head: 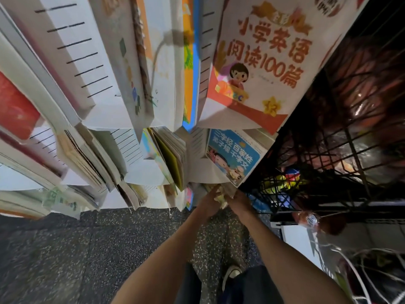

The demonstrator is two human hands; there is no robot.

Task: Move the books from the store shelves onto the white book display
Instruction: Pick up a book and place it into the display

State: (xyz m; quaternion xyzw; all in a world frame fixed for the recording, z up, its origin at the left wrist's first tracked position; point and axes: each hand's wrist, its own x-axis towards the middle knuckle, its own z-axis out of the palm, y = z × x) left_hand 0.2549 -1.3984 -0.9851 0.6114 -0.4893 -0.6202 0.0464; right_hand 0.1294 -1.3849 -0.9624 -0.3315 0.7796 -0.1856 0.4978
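White display (153,119) hides what both hands (223,199) grasp.

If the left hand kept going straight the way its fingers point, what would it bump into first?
Probably the yellowish book right at its fingertips, low on the white display. The left hand points up and forward into it. Depth is hard to judge; it may already touch.

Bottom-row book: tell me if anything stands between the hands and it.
Nothing visible does. Left hand and right hand already touch the book; the blue book sits on the tier above it.
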